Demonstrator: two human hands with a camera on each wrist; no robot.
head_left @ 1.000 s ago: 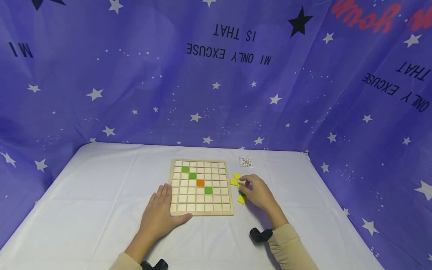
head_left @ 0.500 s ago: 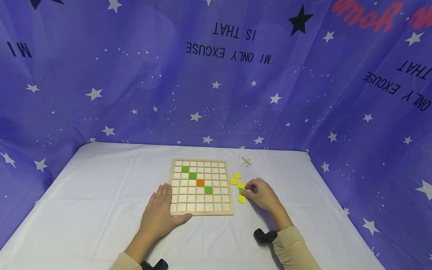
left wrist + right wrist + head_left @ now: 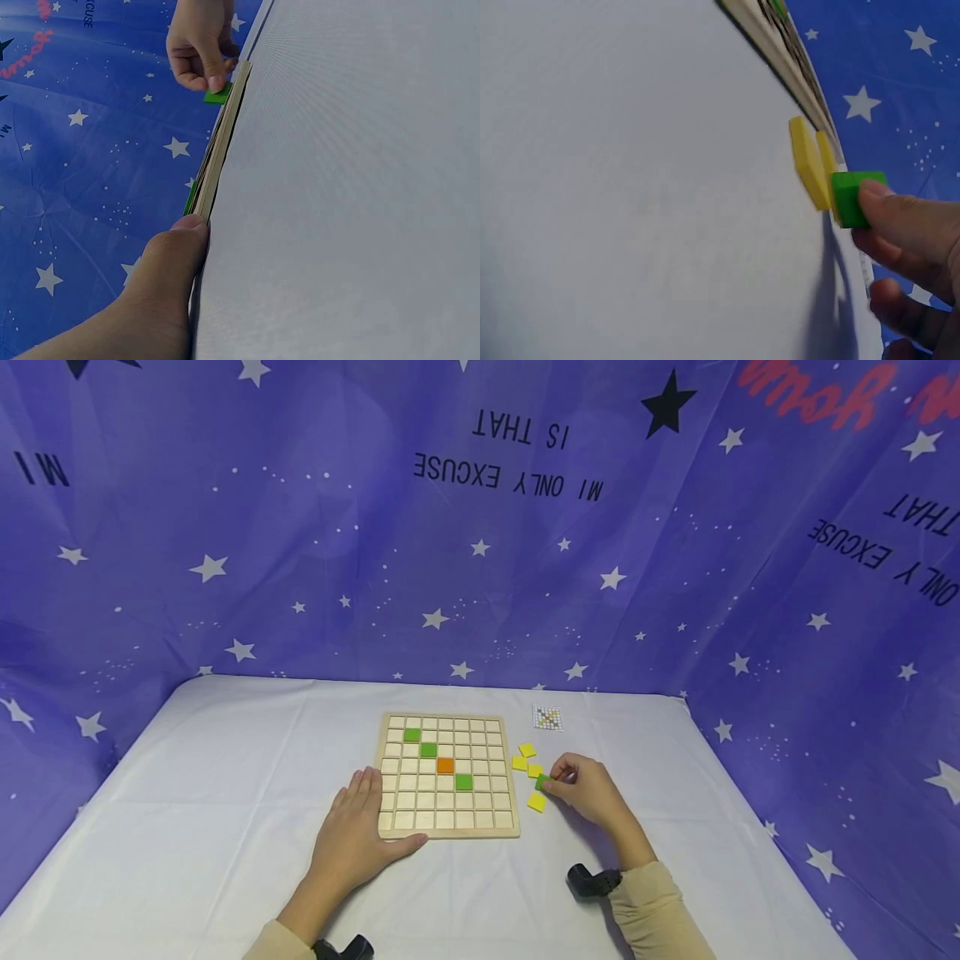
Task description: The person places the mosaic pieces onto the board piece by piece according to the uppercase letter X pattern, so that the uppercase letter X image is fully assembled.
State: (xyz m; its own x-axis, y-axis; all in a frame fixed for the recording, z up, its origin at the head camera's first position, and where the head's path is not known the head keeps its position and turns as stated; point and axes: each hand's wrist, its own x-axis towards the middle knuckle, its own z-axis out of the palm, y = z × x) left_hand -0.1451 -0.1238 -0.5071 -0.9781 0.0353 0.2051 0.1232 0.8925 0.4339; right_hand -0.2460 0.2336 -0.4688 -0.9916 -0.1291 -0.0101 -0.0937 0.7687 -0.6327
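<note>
The green tile (image 3: 542, 782) is a small flat square, and I think it is light, stiff and a little smooth, so the best hold is on two opposite edges with the fingertips. It is just right of the board (image 3: 448, 775), among the yellow tiles (image 3: 527, 760) on the white cloth (image 3: 225, 793). The right hand (image 3: 588, 789) pinches it between thumb and forefinger; in the right wrist view the thumb tip covers one edge and the tile seems a bit lifted, tilted beside one yellow tile. The left hand (image 3: 358, 835) rests flat on the near left corner of the board, fingers straight, thumb against the front edge. A small pattern card (image 3: 547, 718) lies farther back.
</note>
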